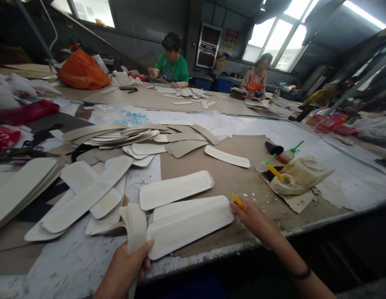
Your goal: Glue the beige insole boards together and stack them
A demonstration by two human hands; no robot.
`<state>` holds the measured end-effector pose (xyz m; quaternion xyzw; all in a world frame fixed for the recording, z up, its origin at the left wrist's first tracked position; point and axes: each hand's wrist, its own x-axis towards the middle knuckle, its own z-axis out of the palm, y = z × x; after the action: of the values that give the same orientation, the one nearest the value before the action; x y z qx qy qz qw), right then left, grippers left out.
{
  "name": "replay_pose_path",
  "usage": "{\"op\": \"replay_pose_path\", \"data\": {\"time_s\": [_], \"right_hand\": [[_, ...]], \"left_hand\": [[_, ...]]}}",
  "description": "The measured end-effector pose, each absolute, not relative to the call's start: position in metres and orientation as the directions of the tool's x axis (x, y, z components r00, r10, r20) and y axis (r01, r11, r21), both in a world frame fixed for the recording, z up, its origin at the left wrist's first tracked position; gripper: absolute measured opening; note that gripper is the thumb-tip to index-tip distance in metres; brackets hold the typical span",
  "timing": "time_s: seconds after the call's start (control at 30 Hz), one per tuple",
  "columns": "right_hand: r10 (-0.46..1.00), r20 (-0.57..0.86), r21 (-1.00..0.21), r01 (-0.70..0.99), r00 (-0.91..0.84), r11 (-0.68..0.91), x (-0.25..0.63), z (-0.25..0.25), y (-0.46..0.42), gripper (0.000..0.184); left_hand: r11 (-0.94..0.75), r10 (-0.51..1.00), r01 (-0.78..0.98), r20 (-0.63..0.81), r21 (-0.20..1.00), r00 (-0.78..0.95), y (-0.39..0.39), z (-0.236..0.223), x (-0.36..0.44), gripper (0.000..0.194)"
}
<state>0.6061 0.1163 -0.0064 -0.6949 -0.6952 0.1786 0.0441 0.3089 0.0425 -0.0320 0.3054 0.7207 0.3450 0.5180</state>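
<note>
My left hand [129,261] is closed on a curled off-white strip [136,232], its thumb against the lower left corner of a long white panel [189,228] with rounded ends. At that panel's right end, my right hand [250,216] grips a tool with a yellow handle [238,201]; its working end is hidden. Partly under the panel lies another similar white piece, and a separate padded white panel [177,189] rests just behind. Crossed white strips [87,195] are heaped to the left of my left hand.
Fanned beige pieces [108,135] and a lone curved strip [227,156] lie farther back. On the right are a stained container [305,174] with a yellow handle in it, small green-tipped bottles [286,155] and a black cone [274,148]. Several people work beyond, past an orange bag [82,72].
</note>
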Motion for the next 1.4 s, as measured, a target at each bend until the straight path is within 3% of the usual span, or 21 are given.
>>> {"op": "replay_pose_path", "data": {"time_s": [0.3, 0.53, 0.77, 0.97, 1.1, 1.4], "right_hand": [[0.991, -0.133, -0.459, 0.888, -0.022, -0.042, 0.603, -0.018, 0.108, 0.031], [0.995, -0.096, -0.589, 0.804, 0.028, -0.079, 0.59, 0.0, 0.096, 0.036], [0.998, -0.045, -0.667, 0.745, -0.049, 0.007, 0.578, 0.006, 0.087, 0.035], [0.989, -0.144, -0.708, 0.699, -0.013, -0.094, 0.573, 0.007, 0.083, 0.038], [0.992, -0.125, -0.708, 0.697, 0.033, -0.113, 0.57, 0.002, 0.08, 0.04], [0.957, -0.282, -0.769, 0.58, 0.068, -0.268, 0.571, -0.008, 0.082, 0.044]], "left_hand": [[0.512, 0.849, -0.059, -0.515, 0.857, -0.12, 0.036, -0.032, 0.295, 0.036], [0.514, 0.839, -0.108, -0.525, 0.851, -0.144, 0.031, -0.031, 0.284, 0.039], [0.514, 0.83, -0.092, -0.522, 0.853, -0.199, 0.025, -0.029, 0.277, 0.041], [0.488, 0.841, 0.061, -0.45, 0.871, -0.3, 0.021, -0.047, 0.274, 0.046], [0.484, 0.846, 0.178, -0.407, 0.857, -0.345, 0.019, -0.052, 0.274, 0.047], [0.539, 0.809, 0.074, -0.491, 0.839, -0.323, 0.021, -0.049, 0.275, 0.048]]}}
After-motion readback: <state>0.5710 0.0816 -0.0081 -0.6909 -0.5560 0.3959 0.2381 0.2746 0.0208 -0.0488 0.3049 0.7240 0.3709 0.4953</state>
